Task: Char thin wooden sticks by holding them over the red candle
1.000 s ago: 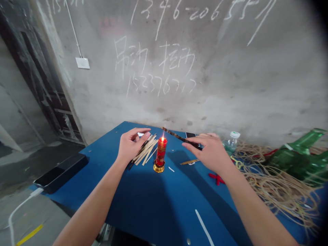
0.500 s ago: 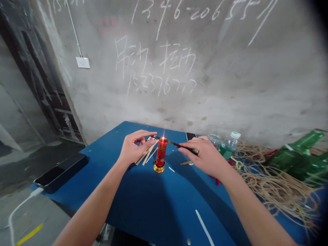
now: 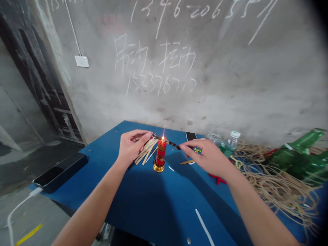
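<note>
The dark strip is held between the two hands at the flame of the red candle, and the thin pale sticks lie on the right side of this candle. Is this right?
Not quite: the head view shows the thin pale sticks left of the red candle. The dark strip is indeed held between the two hands, at the flame.

the left forearm (image 3: 93, 200) and right forearm (image 3: 256, 201) slant inward, both bare; the left hand (image 3: 132, 146) pinches between thumb and forefinger, the right hand (image 3: 210, 157) pinches opposite, thumb extended leftward.
</note>
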Available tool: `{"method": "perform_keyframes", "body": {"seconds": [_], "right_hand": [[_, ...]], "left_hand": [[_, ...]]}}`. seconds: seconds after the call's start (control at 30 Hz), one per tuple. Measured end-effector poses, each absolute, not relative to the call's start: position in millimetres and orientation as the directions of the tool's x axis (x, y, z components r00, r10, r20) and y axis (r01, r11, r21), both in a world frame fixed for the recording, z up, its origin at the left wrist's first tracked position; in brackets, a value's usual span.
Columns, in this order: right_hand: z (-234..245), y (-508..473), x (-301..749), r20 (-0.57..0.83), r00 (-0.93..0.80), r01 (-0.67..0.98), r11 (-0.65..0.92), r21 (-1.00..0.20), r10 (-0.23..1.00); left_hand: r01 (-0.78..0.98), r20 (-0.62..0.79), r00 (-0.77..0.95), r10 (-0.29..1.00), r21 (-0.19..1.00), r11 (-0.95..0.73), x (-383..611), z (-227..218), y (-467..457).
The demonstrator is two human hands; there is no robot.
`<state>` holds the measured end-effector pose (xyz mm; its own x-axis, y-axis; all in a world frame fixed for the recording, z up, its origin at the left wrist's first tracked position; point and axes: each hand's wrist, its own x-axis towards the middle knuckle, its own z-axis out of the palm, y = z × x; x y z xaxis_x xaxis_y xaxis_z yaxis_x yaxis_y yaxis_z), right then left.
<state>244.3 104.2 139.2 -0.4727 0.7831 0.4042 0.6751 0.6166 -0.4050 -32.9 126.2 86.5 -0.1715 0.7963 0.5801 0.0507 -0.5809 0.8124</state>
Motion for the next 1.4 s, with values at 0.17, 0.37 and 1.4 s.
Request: {"method": "perform_keyframes", "body": {"seconds": [0.17,0.37,1.4], "right_hand": [[139.2,109.2,248.8,0.446,-0.402,0.688,0.585,-0.429,0.8],[133.4,116.1,246.6,0.55,-0.313,0.674,0.589,-0.446,0.774],[125.4,126.4,248.8,0.561,-0.295,0.678,0.583,-0.448,0.774]], "left_hand": [[0.037,0.563,-0.251,0.788,0.819,-0.573,-37.5,86.9,131.0],[-0.009,0.51,-0.224,0.831,0.851,-0.525,-39.4,87.0,134.5],[0.229,0.404,-0.132,0.905,0.901,-0.369,-43.5,84.4,137.2]]}}
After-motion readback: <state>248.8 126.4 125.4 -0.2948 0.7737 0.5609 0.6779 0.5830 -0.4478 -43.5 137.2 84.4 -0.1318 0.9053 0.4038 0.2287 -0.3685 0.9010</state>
